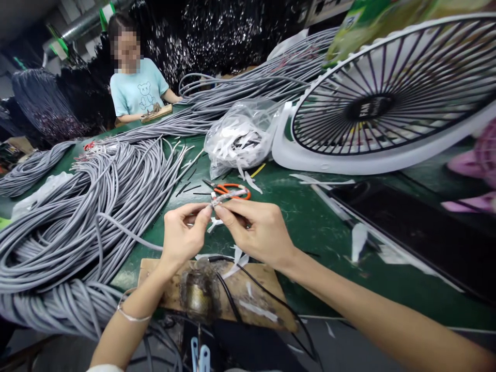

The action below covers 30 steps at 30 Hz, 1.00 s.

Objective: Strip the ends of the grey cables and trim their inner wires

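Observation:
My left hand (pixel 184 235) and my right hand (pixel 253 230) meet above the green table (pixel 310 217), fingertips pinched together on the stripped end of a grey cable (pixel 124 230). The cable runs left from my left hand into a big pile of grey cables (pixel 77 206). Small white paper scraps (pixel 215 223) lie just under my fingers. Orange-handled scissors (pixel 230 191) lie right behind my hands. Below my hands a scorched wooden board (pixel 232 292) holds a round metal pot (pixel 197 294).
A white fan (pixel 383 98) lies tilted at the right, beside a clear bag of white scraps (pixel 242 137). A black tray (pixel 418 232) sits right. More grey cable bundles (pixel 251 82) stretch to the back, where another person in a light blue shirt (pixel 135 90) sits.

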### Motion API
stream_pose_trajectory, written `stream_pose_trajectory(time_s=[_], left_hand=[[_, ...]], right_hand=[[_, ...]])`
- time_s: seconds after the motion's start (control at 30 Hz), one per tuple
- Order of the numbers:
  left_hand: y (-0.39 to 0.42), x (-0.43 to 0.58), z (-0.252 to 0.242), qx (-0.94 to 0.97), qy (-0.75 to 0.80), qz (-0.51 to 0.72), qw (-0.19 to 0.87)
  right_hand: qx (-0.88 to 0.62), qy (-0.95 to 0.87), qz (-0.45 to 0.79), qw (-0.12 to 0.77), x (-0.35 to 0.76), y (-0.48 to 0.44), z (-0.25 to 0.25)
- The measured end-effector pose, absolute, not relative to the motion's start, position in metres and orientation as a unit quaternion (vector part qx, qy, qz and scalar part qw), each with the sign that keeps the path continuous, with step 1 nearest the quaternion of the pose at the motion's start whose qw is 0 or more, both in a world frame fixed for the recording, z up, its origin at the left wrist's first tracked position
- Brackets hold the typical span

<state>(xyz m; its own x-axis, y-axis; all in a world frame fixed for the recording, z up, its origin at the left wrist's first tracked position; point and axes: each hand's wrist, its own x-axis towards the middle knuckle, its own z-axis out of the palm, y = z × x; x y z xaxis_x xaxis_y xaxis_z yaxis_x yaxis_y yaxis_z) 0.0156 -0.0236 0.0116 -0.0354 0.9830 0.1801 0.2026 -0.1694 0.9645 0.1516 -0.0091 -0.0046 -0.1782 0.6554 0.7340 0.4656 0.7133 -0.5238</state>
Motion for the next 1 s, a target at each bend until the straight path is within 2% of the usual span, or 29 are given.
stream_pose_trajectory(time_s=[0.1, 0.17, 0.33, 0.6, 0.73, 0.9, 1.0], left_hand=[[-0.023, 0.014, 0.013, 0.583, 0.522, 0.503, 0.367], [-0.024, 0.013, 0.013, 0.595, 0.527, 0.512, 0.326], [-0.027, 0.012, 0.013, 0.61, 0.544, 0.532, 0.223], [-0.028, 0.011, 0.01, 0.652, 0.528, 0.518, 0.168], [-0.029, 0.011, 0.011, 0.677, 0.516, 0.508, 0.134], [-0.03, 0.013, 0.014, 0.712, 0.489, 0.499, 0.069], [-0.027, 0.012, 0.012, 0.703, 0.501, 0.499, 0.078]], right_hand=[[-0.359, -0.758, -0.014, 0.544, 0.148, -0.01, -0.009], [-0.367, -0.765, -0.041, 0.529, 0.147, -0.01, -0.01], [-0.406, -0.771, -0.046, 0.489, 0.153, -0.01, -0.006], [-0.418, -0.778, -0.054, 0.466, 0.154, -0.012, -0.007], [-0.412, -0.779, -0.017, 0.473, 0.152, -0.012, -0.006], [-0.414, -0.754, 0.127, 0.494, 0.15, -0.01, 0.0], [-0.389, -0.755, 0.113, 0.516, 0.147, -0.016, 0.002]])
